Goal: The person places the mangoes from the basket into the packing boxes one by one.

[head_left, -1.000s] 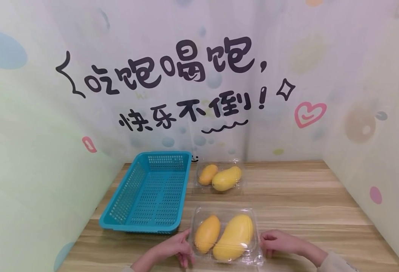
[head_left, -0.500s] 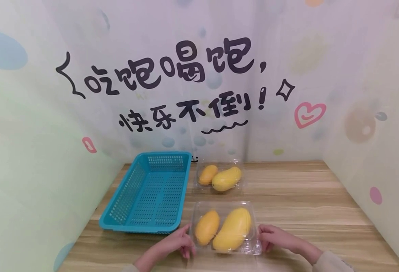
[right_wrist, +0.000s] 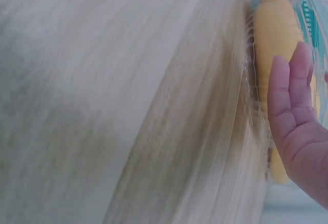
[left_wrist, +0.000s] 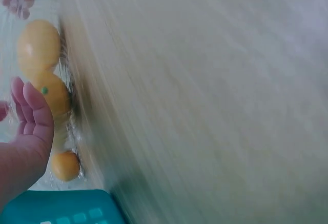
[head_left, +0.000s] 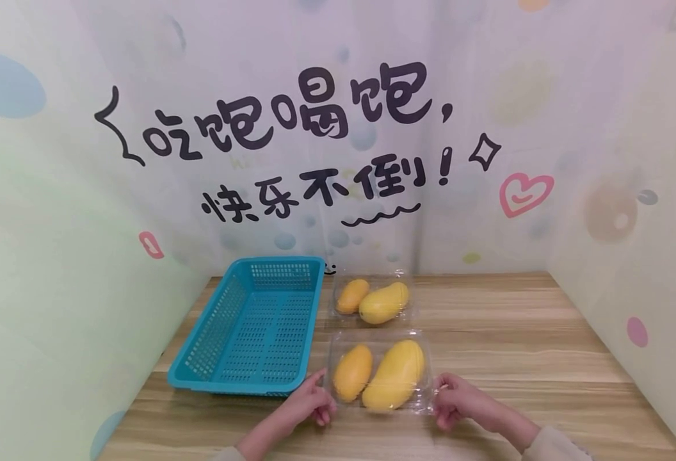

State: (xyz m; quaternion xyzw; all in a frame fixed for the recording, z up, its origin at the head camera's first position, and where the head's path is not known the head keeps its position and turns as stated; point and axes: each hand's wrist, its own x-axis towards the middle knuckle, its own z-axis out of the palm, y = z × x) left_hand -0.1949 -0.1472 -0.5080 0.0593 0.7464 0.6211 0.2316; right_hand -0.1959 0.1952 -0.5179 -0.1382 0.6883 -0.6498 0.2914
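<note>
In the head view, a clear plastic clamshell box (head_left: pixel 351 339) stands near the front of the table. Inside it are a smaller orange-yellow mango (head_left: pixel 353 373) and a larger yellow mango (head_left: pixel 395 376). My left hand (head_left: pixel 309 402) is at the box's left side, its index finger stretched along the wall and the other fingers loosely bent. At the opposite side, the fingers of my right hand (head_left: pixel 459 400) meet the box's edge. The left wrist view shows the left hand (left_wrist: pixel 32 121) with lightly bent fingers. In the right wrist view the right hand's fingers (right_wrist: pixel 279 88) look nearly straight beside the box.
A blue-green perforated basket (head_left: pixel 309 368) stands to the left of the box. Behind the box sits a second clear box with a small mango (head_left: pixel 353 296) and a larger one (head_left: pixel 384 303). Wooden tabletop (head_left: pixel 516 339) stretches to the right; a printed curtain (head_left: pixel 476 224) hangs behind.
The front box has moved away from me across the table, closer to the rear box. Both hands have travelled forward with it. The basket and the rear box have stayed in place.
</note>
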